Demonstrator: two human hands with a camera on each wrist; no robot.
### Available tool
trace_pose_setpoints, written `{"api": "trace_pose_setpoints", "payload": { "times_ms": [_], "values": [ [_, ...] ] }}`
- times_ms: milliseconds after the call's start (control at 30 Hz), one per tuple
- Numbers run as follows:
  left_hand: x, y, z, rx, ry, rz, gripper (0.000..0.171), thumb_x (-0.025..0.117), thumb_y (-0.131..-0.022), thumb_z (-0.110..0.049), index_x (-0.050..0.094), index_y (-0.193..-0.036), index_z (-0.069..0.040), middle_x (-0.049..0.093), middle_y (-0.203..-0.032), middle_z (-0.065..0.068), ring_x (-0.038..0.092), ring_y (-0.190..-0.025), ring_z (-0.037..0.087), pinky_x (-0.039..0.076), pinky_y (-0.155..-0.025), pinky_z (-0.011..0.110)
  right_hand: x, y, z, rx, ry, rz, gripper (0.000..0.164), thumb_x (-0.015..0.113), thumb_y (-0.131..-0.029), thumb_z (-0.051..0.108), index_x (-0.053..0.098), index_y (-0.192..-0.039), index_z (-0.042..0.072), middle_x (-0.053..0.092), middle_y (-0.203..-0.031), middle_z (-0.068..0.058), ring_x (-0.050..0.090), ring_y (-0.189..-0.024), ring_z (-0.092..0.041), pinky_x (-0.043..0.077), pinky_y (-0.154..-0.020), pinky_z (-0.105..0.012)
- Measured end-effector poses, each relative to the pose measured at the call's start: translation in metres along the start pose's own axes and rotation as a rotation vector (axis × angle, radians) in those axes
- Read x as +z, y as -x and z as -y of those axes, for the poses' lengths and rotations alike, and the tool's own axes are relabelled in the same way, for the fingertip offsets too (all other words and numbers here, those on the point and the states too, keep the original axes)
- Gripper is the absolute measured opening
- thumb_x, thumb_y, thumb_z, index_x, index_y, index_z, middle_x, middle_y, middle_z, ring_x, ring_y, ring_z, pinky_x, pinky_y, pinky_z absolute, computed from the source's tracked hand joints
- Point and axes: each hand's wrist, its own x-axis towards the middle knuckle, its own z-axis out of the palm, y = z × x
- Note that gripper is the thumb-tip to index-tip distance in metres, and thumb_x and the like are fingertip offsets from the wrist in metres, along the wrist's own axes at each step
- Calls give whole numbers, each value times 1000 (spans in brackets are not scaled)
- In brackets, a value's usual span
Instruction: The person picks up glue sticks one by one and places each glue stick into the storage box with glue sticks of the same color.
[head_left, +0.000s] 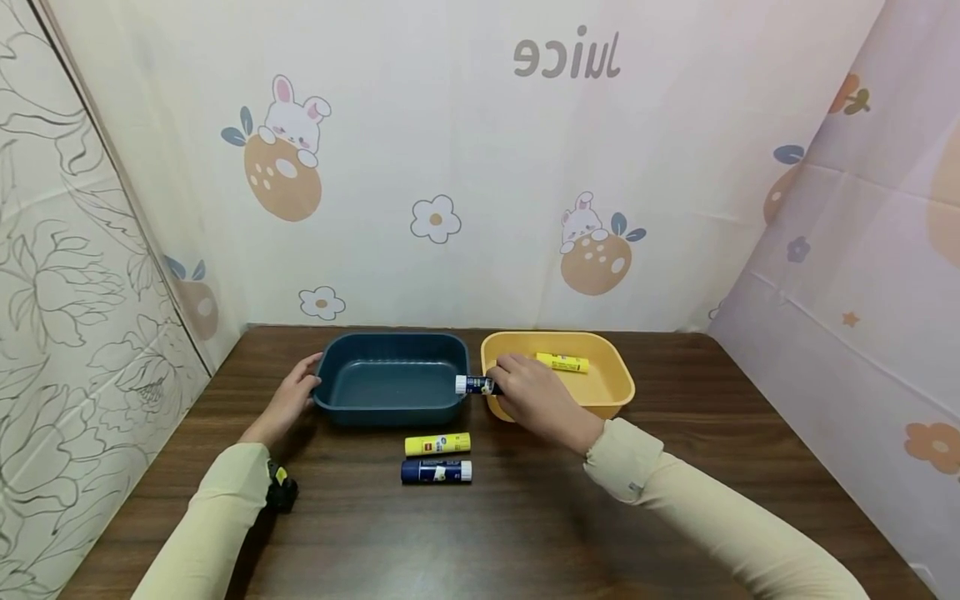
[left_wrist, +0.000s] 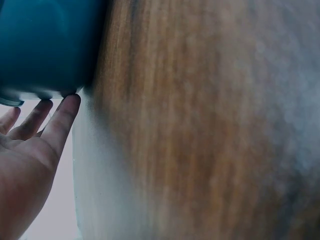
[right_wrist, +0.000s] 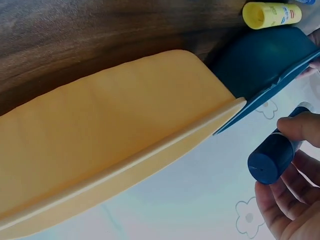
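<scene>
My right hand [head_left: 534, 398] pinches a dark blue glue stick [head_left: 474, 385] with a white cap, above the place where the two trays meet. In the right wrist view the thumb and fingers hold this blue glue stick [right_wrist: 272, 155] over the rims. My left hand [head_left: 288, 398] rests its fingertips against the left wall of the dark teal tray [head_left: 390, 417]; in the left wrist view straight fingers [left_wrist: 64, 117] touch that wall. Inside the yellow tray [head_left: 626, 383] lies a yellow glue stick [head_left: 562, 362].
In front of the teal tray, a yellow glue stick [head_left: 437, 444] and a dark blue glue stick [head_left: 437, 472] lie side by side on the brown wooden table [head_left: 360, 533]. A patterned wall cloth [head_left: 480, 167] hangs behind the trays.
</scene>
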Motion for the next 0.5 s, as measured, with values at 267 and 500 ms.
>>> {"api": "trace_pose_setpoints", "payload": {
  "times_ms": [267, 500],
  "values": [
    [-1, -1, 1, -11, -2, -6, 55, 28, -100, -12, 12, -152, -3, 19, -149, 30, 28, -130, 43, 27, -104, 58, 6, -12, -9, -8, -8, -55, 17, 72, -78, 8, 69, -95, 4, 57, -85, -5, 48, -73, -16, 48, -65, -26],
    [0, -1, 1, -9, -4, -5, 55, 29, -100, -12, 13, -151, -2, 19, -148, 31, 28, -130, 44, 27, -104, 58, 14, -24, -17, 13, -11, -78, 15, 69, -80, 6, 69, -95, 4, 57, -84, -5, 50, -73, -17, 47, -64, -27]
  ]
}}
